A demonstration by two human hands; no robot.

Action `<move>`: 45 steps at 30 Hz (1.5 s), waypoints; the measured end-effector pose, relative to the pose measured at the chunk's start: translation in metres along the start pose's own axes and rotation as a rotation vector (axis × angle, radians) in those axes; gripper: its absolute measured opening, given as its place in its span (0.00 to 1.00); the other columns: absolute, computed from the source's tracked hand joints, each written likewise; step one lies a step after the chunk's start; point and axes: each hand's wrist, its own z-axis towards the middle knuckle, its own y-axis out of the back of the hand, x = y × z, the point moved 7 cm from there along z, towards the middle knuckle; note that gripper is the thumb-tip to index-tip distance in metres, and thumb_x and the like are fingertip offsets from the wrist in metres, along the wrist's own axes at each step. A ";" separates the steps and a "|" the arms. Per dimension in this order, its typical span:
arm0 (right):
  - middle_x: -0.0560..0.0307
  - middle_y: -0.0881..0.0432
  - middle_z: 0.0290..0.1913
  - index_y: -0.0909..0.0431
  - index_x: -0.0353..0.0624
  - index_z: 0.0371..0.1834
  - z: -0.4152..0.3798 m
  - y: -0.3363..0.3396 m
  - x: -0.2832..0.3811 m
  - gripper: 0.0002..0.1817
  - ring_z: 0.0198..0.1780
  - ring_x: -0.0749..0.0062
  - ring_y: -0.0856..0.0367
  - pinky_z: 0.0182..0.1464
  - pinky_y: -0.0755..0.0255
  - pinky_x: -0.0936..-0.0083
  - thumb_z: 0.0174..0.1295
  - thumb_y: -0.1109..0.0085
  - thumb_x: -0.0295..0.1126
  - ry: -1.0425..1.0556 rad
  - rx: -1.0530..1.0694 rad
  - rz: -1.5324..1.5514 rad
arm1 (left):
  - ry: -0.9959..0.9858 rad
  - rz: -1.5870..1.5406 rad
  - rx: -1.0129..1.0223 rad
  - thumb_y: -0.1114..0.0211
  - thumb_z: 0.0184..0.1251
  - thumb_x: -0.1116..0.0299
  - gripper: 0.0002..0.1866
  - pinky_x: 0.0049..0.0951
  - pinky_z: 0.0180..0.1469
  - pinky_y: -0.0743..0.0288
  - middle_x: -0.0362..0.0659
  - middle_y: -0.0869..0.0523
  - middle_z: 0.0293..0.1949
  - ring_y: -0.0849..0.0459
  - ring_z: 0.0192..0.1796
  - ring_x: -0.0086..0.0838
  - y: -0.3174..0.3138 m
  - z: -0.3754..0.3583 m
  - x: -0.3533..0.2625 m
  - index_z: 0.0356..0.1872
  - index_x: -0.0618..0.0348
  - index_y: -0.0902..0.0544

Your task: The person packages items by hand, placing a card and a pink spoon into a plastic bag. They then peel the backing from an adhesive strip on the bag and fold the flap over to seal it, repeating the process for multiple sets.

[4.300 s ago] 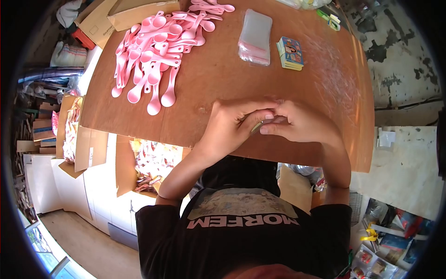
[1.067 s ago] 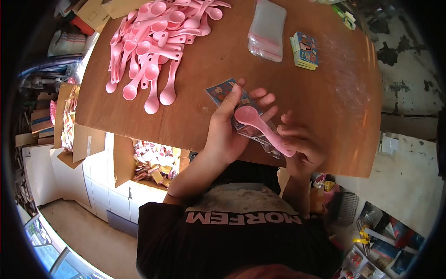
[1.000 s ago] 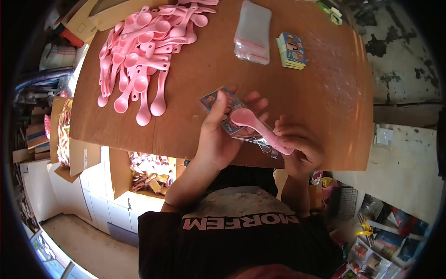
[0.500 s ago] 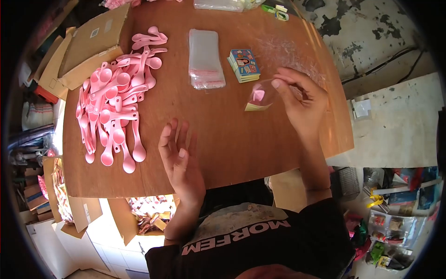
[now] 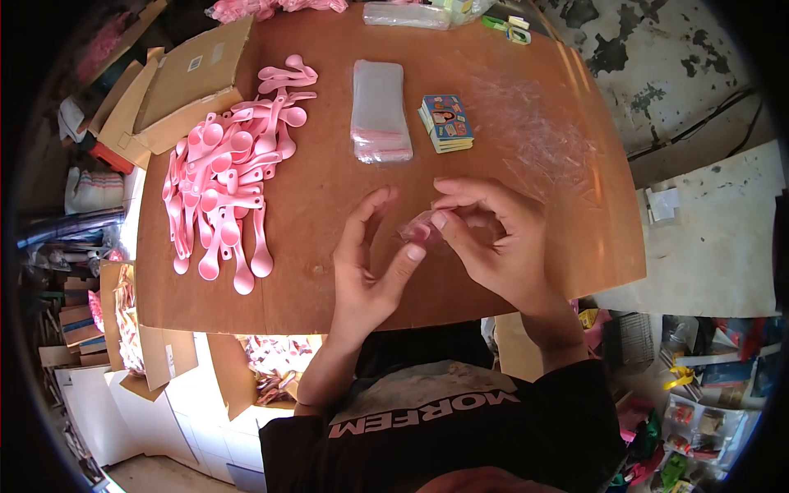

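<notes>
While pinching a small clear bag (image 5: 419, 228) above the brown table (image 5: 304, 255), holds on with just the thumb and a finger of the right hand (image 5: 505, 242). Has those two tips shut tight on one end of the bag, with the rest sticking out toward the left hand (image 5: 362, 275). Has another right finger reaching out just above the bag, apart from the thumb. Shows something pink inside the bag, near the right thumb, too blurry to name. Holds the left hand wide open, with thumb and fingers well apart, and with the free end of the bag facing the gap. Has the left thumb tip right by the low edge of the bag, too close to tell whether touching. Has a big heap of pink spoons (image 5: 222, 163) on the left of the table, near a brown box (image 5: 193, 78). Has a flat stack of clear bags (image 5: 378, 103) past the hands, and a small stack of blue cards (image 5: 447, 119) just to the right of that. Has loose, crinkly plastic (image 5: 538, 123) farther right. Wears a black shirt (image 5: 460, 431) with big pale letters.
</notes>
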 end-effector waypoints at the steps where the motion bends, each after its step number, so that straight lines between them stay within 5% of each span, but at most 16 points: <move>1: 0.51 0.16 0.37 0.23 0.31 0.48 -0.002 0.000 -0.002 0.15 0.40 0.74 0.16 0.43 0.21 0.82 0.57 0.39 0.16 -0.006 0.001 0.012 | 0.111 -0.288 0.016 0.34 0.63 0.74 0.27 0.36 0.60 0.29 0.53 0.27 0.59 0.25 0.59 0.36 -0.004 0.000 0.008 0.62 0.66 0.33; 2: 0.51 0.16 0.37 0.22 0.32 0.48 -0.003 0.000 -0.008 0.14 0.38 0.74 0.16 0.41 0.21 0.81 0.57 0.38 0.18 -0.068 0.003 0.087 | 0.099 -0.295 -0.018 0.38 0.66 0.74 0.18 0.27 0.47 0.21 0.50 0.18 0.45 0.16 0.45 0.29 -0.005 0.000 0.009 0.55 0.69 0.26; 6: 0.51 0.18 0.41 0.20 0.35 0.44 -0.002 0.006 -0.017 0.12 0.42 0.72 0.17 0.43 0.22 0.77 0.56 0.36 0.21 -0.120 0.025 0.084 | 0.185 -0.267 -0.102 0.41 0.70 0.73 0.10 0.19 0.30 0.21 0.43 0.14 0.29 0.16 0.28 0.20 -0.010 0.002 0.002 0.43 0.71 0.18; 7: 0.51 0.18 0.41 0.20 0.35 0.44 -0.001 0.010 -0.016 0.12 0.42 0.72 0.17 0.43 0.22 0.77 0.56 0.36 0.21 -0.119 0.031 0.094 | 0.186 -0.258 -0.109 0.41 0.70 0.73 0.10 0.19 0.30 0.21 0.43 0.14 0.29 0.16 0.28 0.20 -0.009 0.003 0.001 0.43 0.71 0.18; 10: 0.48 0.21 0.47 0.17 0.40 0.37 -0.004 0.023 0.021 0.12 0.48 0.60 0.22 0.50 0.28 0.68 0.46 0.32 0.21 0.419 0.036 -0.305 | 0.206 -0.071 -0.057 0.41 0.70 0.74 0.09 0.17 0.28 0.23 0.43 0.14 0.29 0.17 0.26 0.19 -0.014 0.005 -0.004 0.43 0.70 0.17; 15: 0.55 0.20 0.46 0.16 0.43 0.32 -0.002 0.024 0.031 0.12 0.48 0.57 0.23 0.47 0.28 0.66 0.41 0.30 0.22 0.451 0.073 -0.561 | 0.201 0.024 0.072 0.38 0.66 0.76 0.09 0.17 0.27 0.24 0.44 0.13 0.28 0.17 0.26 0.17 -0.033 0.005 -0.015 0.44 0.68 0.17; 22: 0.61 0.25 0.37 0.23 0.41 0.25 -0.008 0.019 0.038 0.10 0.42 0.67 0.23 0.41 0.27 0.70 0.38 0.34 0.29 0.622 0.148 -0.771 | 0.036 0.366 0.193 0.36 0.58 0.79 0.13 0.30 0.34 0.22 0.52 0.14 0.33 0.12 0.33 0.38 -0.041 0.006 -0.036 0.46 0.66 0.18; 28: 0.62 0.27 0.31 0.25 0.42 0.22 -0.010 0.018 0.032 0.09 0.36 0.70 0.24 0.36 0.30 0.71 0.37 0.35 0.29 0.573 0.221 -0.748 | -0.034 0.472 0.277 0.38 0.59 0.80 0.13 0.34 0.34 0.21 0.50 0.14 0.33 0.13 0.33 0.39 -0.043 0.006 -0.038 0.45 0.64 0.19; 37: 0.61 0.23 0.31 0.21 0.42 0.25 0.001 0.030 0.025 0.05 0.33 0.70 0.22 0.35 0.29 0.75 0.50 0.41 0.18 0.267 0.195 -0.290 | 0.032 0.225 0.230 0.37 0.58 0.83 0.11 0.27 0.33 0.20 0.49 0.13 0.33 0.12 0.32 0.33 -0.034 0.000 -0.035 0.43 0.65 0.17; 42: 0.50 0.24 0.41 0.24 0.34 0.39 0.031 0.073 0.020 0.08 0.41 0.68 0.21 0.44 0.26 0.71 0.65 0.48 0.30 0.153 0.167 0.669 | -0.197 0.111 0.007 0.36 0.61 0.80 0.08 0.24 0.37 0.21 0.50 0.12 0.34 0.13 0.33 0.29 -0.014 -0.001 -0.054 0.42 0.69 0.16; 45: 0.55 0.23 0.41 0.25 0.38 0.43 0.072 0.120 0.005 0.12 0.41 0.64 0.20 0.49 0.25 0.62 0.67 0.50 0.35 0.321 0.429 1.003 | -0.201 0.076 -0.150 0.35 0.62 0.79 0.09 0.21 0.39 0.22 0.52 0.13 0.33 0.14 0.33 0.28 -0.002 -0.007 -0.053 0.41 0.72 0.17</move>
